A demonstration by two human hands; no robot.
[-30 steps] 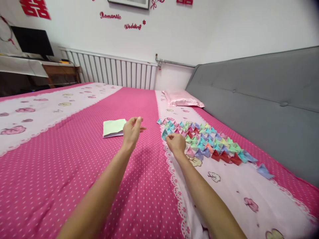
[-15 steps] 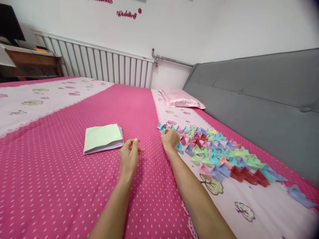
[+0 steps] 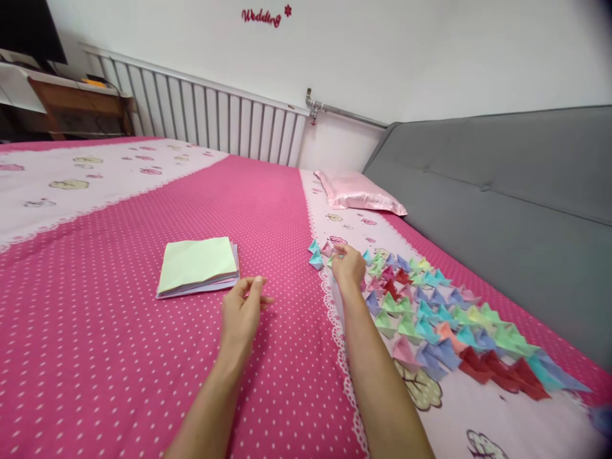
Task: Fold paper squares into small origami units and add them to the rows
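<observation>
My left hand (image 3: pixel 243 312) hovers over the pink dotted sheet, fingers loosely bent and apart, holding nothing. Just left of it lies a stack of coloured paper (image 3: pixel 198 264), with a pale green sheet on top. My right hand (image 3: pixel 348 264) is at the near left end of many small folded paper boats (image 3: pixel 442 319), in green, blue, red, pink and yellow. Its fingers are loosely bent with a small gap, and no boat shows in them; part of the fingertips is hard to see. Two turquoise paper boats (image 3: pixel 315 259) sit left of its fingertips.
The bed sheet (image 3: pixel 239 210) spreads beneath everything. A pink satin pillow (image 3: pixel 358 191) lies at the far end, beside the grey padded headboard (image 3: pixel 502 166). A radiator (image 3: pixel 205 111) runs along the back wall. At the far left stands a desk (image 3: pixel 81 105) with a black monitor (image 3: pixel 31 29).
My right hand has shifted slightly right and its fingers have loosened, leaving the turquoise boats in plain view. My left hand stays near the paper stack. The view has turned a little.
</observation>
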